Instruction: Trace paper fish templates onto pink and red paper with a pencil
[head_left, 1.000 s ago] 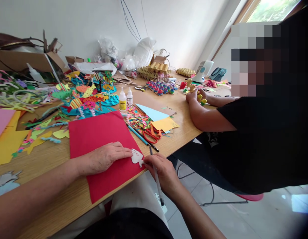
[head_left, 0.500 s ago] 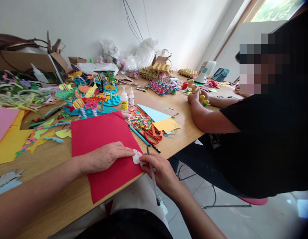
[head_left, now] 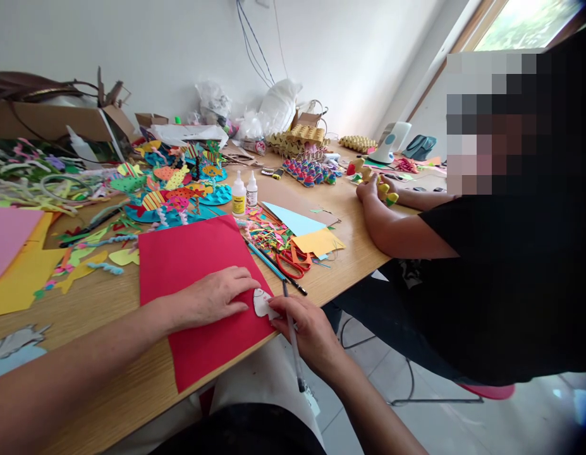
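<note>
A sheet of red paper (head_left: 188,265) lies at the table's front edge. Near its right edge rests a small white paper fish cutout (head_left: 261,303) with drawn lines. My left hand (head_left: 221,294) lies on the red sheet, fingers stretched out, a fingertip beside the cutout's head. In my right hand (head_left: 305,322) a pen (head_left: 293,344) sits between the fingers, its lower end slanting toward my lap. The thumb and fingertips of that hand also pinch the cutout's tail end, which they partly hide.
Red-handled scissors (head_left: 293,262), pencils (head_left: 274,262) and paper scraps (head_left: 264,230) lie beyond the sheet. Two glue bottles (head_left: 239,196) stand behind, near colourful paper fish (head_left: 164,186). A co-worker (head_left: 501,278) sits at the right, holding a yellow-green object (head_left: 390,194).
My left fingers have drawn back slightly from the cutout, showing more of it. The cutout stays pinched in my right hand, and the view has shifted a little.
</note>
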Motion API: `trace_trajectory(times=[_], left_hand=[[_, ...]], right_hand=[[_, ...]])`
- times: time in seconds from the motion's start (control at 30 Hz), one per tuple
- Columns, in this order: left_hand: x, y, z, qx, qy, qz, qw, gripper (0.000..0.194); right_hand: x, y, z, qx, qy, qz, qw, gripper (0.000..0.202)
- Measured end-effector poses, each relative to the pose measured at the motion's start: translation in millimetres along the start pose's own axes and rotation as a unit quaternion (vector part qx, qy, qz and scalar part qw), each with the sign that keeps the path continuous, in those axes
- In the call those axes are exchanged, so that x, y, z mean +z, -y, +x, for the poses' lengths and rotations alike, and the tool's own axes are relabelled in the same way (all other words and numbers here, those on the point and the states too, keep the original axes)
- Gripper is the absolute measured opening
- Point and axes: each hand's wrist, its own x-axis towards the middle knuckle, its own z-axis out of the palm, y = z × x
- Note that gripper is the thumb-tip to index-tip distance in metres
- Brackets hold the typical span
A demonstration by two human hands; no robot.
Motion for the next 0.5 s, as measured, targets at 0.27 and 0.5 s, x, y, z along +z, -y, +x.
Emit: trace_trajectory(times=[0.27, 0.5], left_hand=[[-1.5, -14, 34, -0.063, 0.102, 0.010, 0.993, 0.020], [-5.9, -10, 38, -0.121, 0.119, -0.108, 0.980, 0.020]], right_hand=[[3, -2, 0, 0.043, -0.016, 0.011, 0.999, 0.028], [3, 2, 1, 0.096, -0.029, 0.084, 0.991, 0.024]])
